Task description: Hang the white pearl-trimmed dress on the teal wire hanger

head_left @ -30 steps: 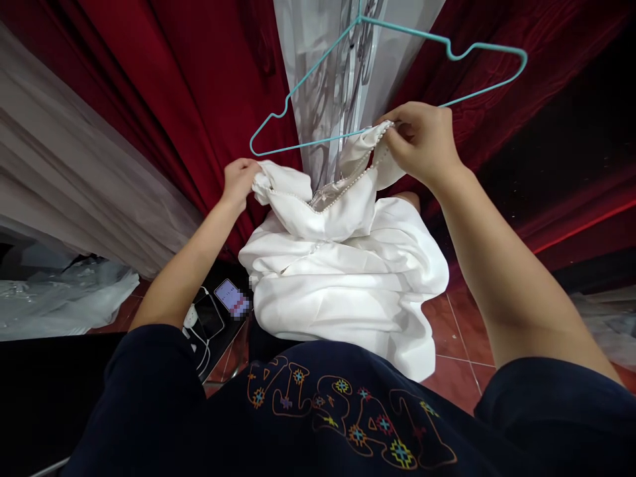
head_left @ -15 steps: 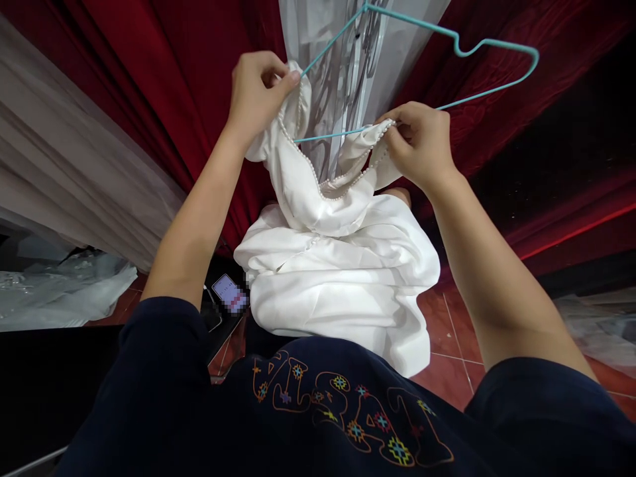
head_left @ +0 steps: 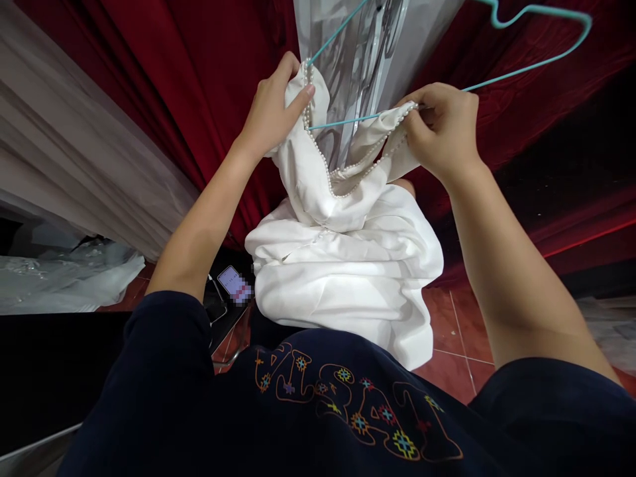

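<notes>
Overhead, hands (head_left: 272, 114) (head_left: 444, 130) pinching dress (head_left: 342, 265), teal hanger (head_left: 342, 121)

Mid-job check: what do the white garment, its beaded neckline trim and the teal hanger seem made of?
The white garment looks like smooth woven cloth with a soft satin sheen, falling in rounded folds; fibre unclear. The beaded neckline trim is a row of small glossy round white beads, pearl-like, probably imitation. The teal hanger is thin bent wire, likely coated metal by its slim, even line.
</notes>
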### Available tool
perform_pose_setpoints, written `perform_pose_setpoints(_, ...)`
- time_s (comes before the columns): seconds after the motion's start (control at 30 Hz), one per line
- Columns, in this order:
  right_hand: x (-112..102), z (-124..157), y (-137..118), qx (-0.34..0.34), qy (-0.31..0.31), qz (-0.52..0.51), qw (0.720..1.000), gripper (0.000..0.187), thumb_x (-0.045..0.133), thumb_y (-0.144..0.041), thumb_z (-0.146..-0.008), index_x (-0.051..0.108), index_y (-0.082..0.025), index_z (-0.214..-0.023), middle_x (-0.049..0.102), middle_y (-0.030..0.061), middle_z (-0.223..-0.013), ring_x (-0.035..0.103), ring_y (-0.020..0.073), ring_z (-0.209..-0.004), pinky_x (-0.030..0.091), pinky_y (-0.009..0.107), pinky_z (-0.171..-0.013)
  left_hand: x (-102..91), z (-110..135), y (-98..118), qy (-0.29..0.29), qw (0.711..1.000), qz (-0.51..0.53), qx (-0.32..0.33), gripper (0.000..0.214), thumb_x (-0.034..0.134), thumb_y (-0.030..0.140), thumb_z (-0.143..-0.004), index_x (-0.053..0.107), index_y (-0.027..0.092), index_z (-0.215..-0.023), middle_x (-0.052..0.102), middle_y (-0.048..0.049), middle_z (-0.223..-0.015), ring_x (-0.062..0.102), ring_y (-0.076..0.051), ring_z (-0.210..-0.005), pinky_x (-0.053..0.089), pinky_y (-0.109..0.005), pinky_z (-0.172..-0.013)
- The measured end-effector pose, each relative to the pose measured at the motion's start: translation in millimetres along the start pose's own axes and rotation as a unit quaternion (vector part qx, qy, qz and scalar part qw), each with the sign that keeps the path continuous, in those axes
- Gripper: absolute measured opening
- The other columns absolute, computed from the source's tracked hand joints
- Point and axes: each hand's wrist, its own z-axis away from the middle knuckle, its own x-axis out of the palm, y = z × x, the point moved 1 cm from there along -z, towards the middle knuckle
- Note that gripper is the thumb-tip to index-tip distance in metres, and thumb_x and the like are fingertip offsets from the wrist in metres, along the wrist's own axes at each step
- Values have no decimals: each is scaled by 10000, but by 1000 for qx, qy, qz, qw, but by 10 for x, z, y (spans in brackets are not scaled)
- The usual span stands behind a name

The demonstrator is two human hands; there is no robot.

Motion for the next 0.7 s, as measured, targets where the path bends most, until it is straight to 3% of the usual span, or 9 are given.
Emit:
perform_pose_setpoints(0.23,-10,-11,-16,21,-1,8,1000,229,573,-150,-847,765,-231,-942,792,91,-1023,698,229,-888,555,343,-776,130,31,-64,21,996,-83,-27,418,580,306,-1002,267,289,-725,433,-23,-716,486,-241,-682,423,-404,-709)
perform_pose_setpoints(0.47,-19,2,-23,2,14,-2,1000,225,567,-99,-863,746,-225,-918,769,90,-992,689,220,-880,533,338,-783,98,10,55,37,990,-124,-51,525,619,355,-960,220,269,-630,283,-19,-610,282,-207,-586,303,-388,-619)
perform_pose_setpoints(0.6,58,80,55,7,126,59,990,290,551,-68,-809,667,-221,-1026,703,93,-1091,663,221,-949,550,349,-824,28,-18,61,35,991,-114,-55,556,636,328,-948,207,269,-599,244,-15,-596,236,-206,-580,230,-390,-623)
perform_pose_setpoints(0.7,28,96,340,54,255,79,962,309,520,-27,-708,532,-218,-950,621,92,-1084,617,199,-872,514,334,-734,-67,-76,8,38,985,-146,-82,603,703,280,-923,214,251,-570,212,10,-563,200,-170,-578,175,-379,-622)
